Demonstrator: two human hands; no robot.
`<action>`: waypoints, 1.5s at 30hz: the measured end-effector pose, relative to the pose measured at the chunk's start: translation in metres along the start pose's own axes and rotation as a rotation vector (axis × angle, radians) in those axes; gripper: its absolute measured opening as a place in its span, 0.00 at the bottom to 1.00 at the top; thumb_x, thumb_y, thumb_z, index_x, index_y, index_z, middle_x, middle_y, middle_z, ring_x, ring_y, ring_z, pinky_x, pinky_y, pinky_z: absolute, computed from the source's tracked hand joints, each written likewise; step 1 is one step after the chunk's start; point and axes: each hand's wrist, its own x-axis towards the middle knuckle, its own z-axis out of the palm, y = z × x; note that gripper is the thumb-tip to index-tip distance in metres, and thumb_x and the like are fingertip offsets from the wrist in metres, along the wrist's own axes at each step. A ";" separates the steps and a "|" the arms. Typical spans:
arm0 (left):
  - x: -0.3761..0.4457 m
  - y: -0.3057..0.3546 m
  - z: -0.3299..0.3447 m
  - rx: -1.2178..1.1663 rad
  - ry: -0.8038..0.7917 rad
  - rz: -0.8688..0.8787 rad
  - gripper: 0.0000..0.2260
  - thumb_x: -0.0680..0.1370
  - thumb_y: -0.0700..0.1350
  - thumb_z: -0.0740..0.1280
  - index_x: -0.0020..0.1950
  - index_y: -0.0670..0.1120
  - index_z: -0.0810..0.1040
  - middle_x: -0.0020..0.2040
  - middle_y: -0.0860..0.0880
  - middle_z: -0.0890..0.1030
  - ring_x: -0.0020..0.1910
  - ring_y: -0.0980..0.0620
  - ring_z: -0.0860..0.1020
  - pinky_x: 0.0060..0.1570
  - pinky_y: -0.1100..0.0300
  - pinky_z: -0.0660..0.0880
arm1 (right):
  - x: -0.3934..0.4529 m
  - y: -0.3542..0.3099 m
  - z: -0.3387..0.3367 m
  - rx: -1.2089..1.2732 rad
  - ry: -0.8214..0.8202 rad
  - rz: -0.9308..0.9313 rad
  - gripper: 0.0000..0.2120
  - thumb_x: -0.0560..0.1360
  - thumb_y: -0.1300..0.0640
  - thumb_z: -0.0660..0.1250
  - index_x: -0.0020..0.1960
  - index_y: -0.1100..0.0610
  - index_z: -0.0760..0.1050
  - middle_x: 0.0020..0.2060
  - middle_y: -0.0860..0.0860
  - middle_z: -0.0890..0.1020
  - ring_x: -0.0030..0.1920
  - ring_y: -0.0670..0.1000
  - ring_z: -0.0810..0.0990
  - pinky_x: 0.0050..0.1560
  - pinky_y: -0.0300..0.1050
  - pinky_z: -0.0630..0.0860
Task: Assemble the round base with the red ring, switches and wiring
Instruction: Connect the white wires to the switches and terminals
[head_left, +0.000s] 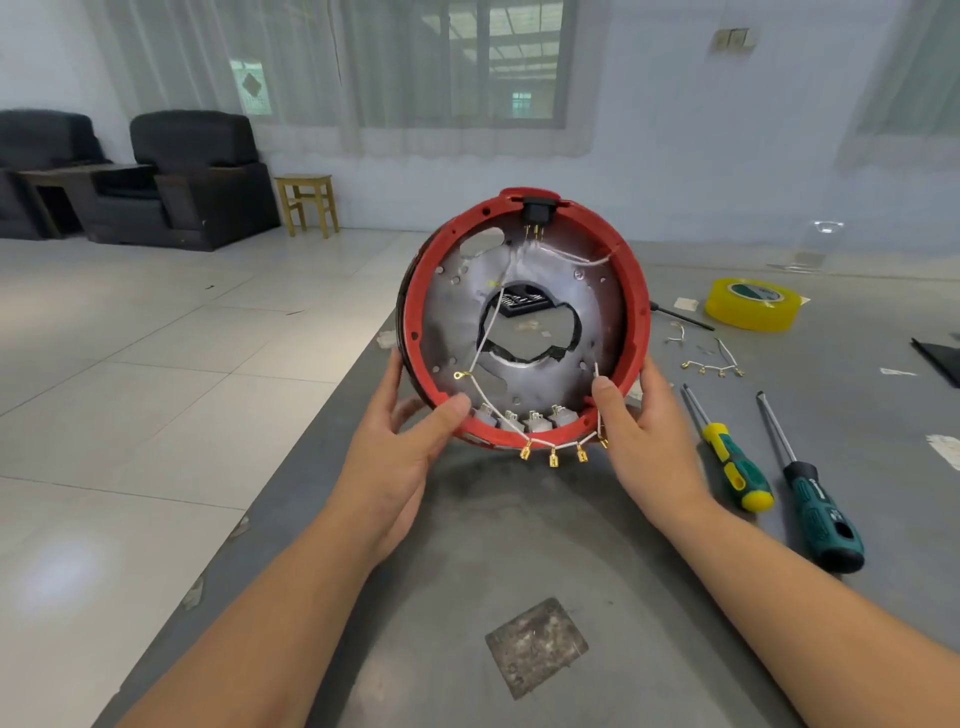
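Note:
I hold the round base (457, 306) upright above the grey table, its open inside facing me. The red ring (636, 306) runs around its silver plate, which has a ragged hole in the middle. A black socket (537, 210) sits at the top of the ring. Several white switches (535, 418) line the bottom rim. White wiring (491, 332) crosses the plate, and its gold terminals (553, 458) dangle below the rim. My left hand (400, 447) grips the lower left rim, thumb inside. My right hand (644, 441) grips the lower right rim, thumb inside.
Two screwdrivers lie to the right: a yellow-green one (735, 467) and a dark green one (818, 512). A yellow tape roll (750, 304) and a spare wire harness (714, 366) sit further back. The grey table (519, 571) ends at my left, above a tiled floor.

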 end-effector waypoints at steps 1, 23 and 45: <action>0.000 -0.002 0.000 0.007 -0.037 -0.034 0.49 0.68 0.41 0.83 0.81 0.66 0.64 0.67 0.40 0.81 0.62 0.43 0.85 0.63 0.48 0.81 | -0.001 0.000 0.000 0.001 -0.004 -0.011 0.19 0.83 0.52 0.63 0.74 0.44 0.69 0.64 0.45 0.80 0.63 0.53 0.81 0.63 0.57 0.79; -0.002 -0.009 0.004 -0.181 0.081 -0.113 0.31 0.73 0.33 0.76 0.75 0.44 0.71 0.65 0.39 0.83 0.58 0.38 0.86 0.56 0.42 0.84 | -0.013 -0.016 -0.002 -0.761 -0.056 -0.666 0.09 0.72 0.54 0.70 0.52 0.47 0.77 0.65 0.46 0.73 0.68 0.50 0.70 0.65 0.49 0.56; 0.001 -0.007 0.005 -0.192 0.116 -0.095 0.29 0.77 0.33 0.74 0.74 0.49 0.70 0.64 0.40 0.84 0.57 0.39 0.86 0.56 0.43 0.84 | -0.005 -0.001 0.014 -0.923 -0.149 -0.815 0.06 0.79 0.47 0.65 0.46 0.48 0.76 0.47 0.45 0.77 0.48 0.52 0.76 0.55 0.52 0.66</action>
